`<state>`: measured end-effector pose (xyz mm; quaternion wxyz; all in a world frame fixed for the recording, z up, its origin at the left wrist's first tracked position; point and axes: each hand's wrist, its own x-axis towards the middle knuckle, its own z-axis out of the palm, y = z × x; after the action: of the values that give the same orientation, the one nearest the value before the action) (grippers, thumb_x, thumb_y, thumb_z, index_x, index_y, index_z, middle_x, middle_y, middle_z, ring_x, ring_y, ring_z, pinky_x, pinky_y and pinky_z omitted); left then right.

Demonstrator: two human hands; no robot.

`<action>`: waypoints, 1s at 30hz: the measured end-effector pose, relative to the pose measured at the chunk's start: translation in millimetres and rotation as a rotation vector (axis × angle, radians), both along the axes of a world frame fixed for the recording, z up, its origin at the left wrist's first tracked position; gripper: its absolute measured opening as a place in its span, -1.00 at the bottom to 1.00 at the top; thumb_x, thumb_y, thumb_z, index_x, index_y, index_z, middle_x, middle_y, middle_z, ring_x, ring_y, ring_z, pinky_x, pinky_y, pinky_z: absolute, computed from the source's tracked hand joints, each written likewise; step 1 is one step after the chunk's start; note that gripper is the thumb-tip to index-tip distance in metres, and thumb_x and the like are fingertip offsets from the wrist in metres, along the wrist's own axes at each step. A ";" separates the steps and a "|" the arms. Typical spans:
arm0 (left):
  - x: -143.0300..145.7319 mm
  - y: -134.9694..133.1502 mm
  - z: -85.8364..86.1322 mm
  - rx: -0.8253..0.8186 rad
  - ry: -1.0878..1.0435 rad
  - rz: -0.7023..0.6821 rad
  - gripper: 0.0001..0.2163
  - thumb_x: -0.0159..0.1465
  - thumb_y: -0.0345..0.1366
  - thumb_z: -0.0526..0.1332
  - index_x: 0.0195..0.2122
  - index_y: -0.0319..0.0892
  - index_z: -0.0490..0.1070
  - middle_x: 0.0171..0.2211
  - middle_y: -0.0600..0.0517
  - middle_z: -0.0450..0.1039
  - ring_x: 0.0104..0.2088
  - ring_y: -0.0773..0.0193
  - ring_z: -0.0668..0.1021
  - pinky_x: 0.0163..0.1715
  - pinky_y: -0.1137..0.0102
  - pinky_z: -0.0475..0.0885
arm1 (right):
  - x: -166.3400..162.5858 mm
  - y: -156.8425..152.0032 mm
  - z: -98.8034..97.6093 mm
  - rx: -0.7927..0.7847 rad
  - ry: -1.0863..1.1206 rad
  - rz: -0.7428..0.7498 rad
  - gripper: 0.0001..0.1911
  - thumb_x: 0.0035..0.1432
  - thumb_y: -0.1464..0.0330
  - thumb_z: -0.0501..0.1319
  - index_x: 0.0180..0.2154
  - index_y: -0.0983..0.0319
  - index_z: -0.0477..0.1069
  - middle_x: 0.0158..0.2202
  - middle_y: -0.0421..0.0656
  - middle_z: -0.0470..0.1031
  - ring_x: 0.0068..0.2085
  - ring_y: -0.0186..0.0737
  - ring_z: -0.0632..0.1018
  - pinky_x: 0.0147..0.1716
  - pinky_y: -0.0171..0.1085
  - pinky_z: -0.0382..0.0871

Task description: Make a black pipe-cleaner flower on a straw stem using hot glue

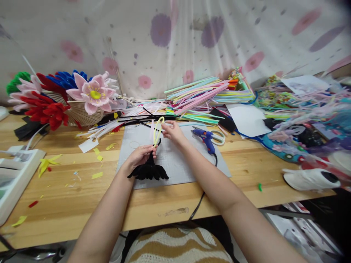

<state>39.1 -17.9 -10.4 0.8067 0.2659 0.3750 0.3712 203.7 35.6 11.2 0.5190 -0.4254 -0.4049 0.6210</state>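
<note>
My left hand (141, 155) is closed round the top of a black fuzzy pipe-cleaner flower (149, 171) that hangs head-down over a grey mat (189, 160). From the same grip a yellow pipe-cleaner loop (158, 129) rises. My right hand (173, 132) pinches the top of that yellow loop, just above and to the right of the left hand. Loose black pipe cleaners (148, 118) lie along the far edge of the mat.
A blue glue gun (206, 139) and scissors (219, 136) lie right of my hands. Piles of coloured pipe cleaners (203, 93) fill the back. Finished flowers on fans (90, 93) stand at left, a white tray (13, 175) at the left edge, and yellow scraps (97, 175) on the wooden table (68, 197).
</note>
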 end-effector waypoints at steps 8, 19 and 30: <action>2.6 -1.3 3.1 0.067 0.058 0.026 -0.91 0.02 -0.53 0.26 -0.41 -0.38 0.46 -0.58 0.02 0.40 -0.58 0.43 0.44 -0.54 0.51 0.43 | -4.6 -7.2 -3.9 -0.134 0.169 0.427 -0.80 -0.11 0.34 0.29 -0.38 0.29 0.41 -0.40 -0.18 0.47 -0.56 -0.53 0.36 -0.59 -0.50 0.30; 7.7 -2.7 8.7 0.053 0.156 0.038 -0.91 -0.01 -0.55 0.27 -0.43 -0.40 0.48 -0.62 0.02 0.41 -0.61 0.44 0.43 -0.57 0.51 0.44 | 0.8 24.1 11.1 -0.222 0.244 0.240 -0.91 0.06 0.46 0.17 -0.47 0.34 0.38 -0.55 -0.25 0.42 -0.62 -0.60 0.33 -0.63 -0.59 0.24; 9.7 -3.6 10.9 0.023 0.170 0.044 -0.92 -0.03 -0.57 0.28 -0.45 -0.42 0.48 -0.62 -0.01 0.42 -0.62 0.42 0.45 -0.57 0.50 0.44 | 5.0 40.4 20.5 -0.311 0.153 0.156 -0.80 0.15 0.48 0.08 -0.50 0.35 0.35 -0.59 -0.22 0.42 -0.65 -0.60 0.33 -0.73 -0.60 0.13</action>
<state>48.8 -21.6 0.4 0.7607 0.2972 0.4436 0.3691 208.7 75.9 31.6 0.4265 -0.4195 -0.2949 0.7450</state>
